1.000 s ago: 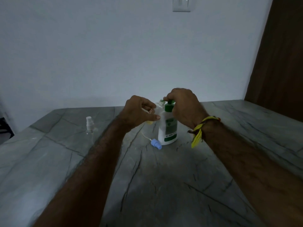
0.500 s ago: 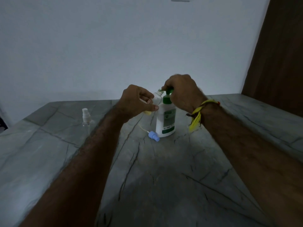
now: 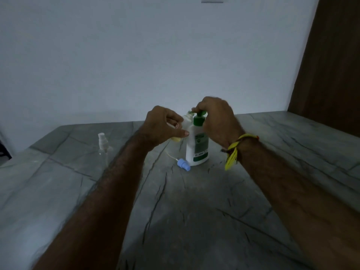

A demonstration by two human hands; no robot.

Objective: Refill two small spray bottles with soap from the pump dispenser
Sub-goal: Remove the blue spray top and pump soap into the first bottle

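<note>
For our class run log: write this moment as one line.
left hand holds small bottle at spout | right hand on pump dispenser | blue sprayer on table

A grey marble-look tabletop, dark veins running across it, fills the lower frame up to the pale wall. Standing upright near its middle is the white pump dispenser with a green collar. Just beside its base lies a blue spray cap, its thin tube trailing left. Well off to the left stands a clear spray bottle, white top on.
</note>
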